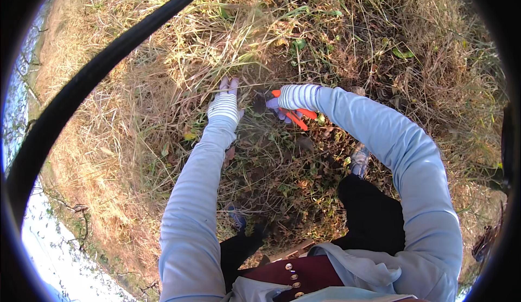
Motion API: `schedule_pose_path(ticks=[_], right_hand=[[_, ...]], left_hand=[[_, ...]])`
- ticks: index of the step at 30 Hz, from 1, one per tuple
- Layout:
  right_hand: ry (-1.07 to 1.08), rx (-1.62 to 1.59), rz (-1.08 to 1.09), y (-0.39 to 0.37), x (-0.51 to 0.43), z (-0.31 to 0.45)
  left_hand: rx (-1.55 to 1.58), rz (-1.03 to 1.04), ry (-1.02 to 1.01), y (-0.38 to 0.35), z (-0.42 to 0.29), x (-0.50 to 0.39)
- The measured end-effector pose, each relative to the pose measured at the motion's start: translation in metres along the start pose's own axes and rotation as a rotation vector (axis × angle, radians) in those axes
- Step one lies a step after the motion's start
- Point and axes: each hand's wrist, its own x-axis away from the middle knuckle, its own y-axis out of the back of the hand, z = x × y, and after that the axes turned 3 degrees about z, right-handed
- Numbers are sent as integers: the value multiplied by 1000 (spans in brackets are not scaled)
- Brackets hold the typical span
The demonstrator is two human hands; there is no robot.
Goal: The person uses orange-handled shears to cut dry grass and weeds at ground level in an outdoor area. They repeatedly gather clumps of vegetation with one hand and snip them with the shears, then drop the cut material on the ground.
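My left hand [226,100], in a striped knit glove with light purple fingers, reaches into a tuft of long dry grass [240,54]; its fingertips are partly hidden among the blades. To its right, my right hand [290,100], gloved the same way, is closed around an orange-handled cutting tool [300,119], probably pruning shears. The tool's head lies in shadow by the soil and cannot be made out. Short green weeds [272,133] and dry stems cover the ground just below both hands.
Dry grass [122,139] spreads out on the left, with brown leaves and low plants [317,159] between my feet. One shoe [360,159] stands below my right forearm, the other [237,218] lower left. A black strap or tube [101,62] crosses the upper left. Bare twigs [83,220] show at lower left.
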Motion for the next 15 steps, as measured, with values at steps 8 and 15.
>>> schedule_pose_path(ticks=[8,15], right_hand=[[-70,-437,-5,6,-39,19],[15,159,-160,6,-56,36]], left_hand=[[-87,446,316,10,-21,-31],[-176,338,98,-2,-15,-15]])
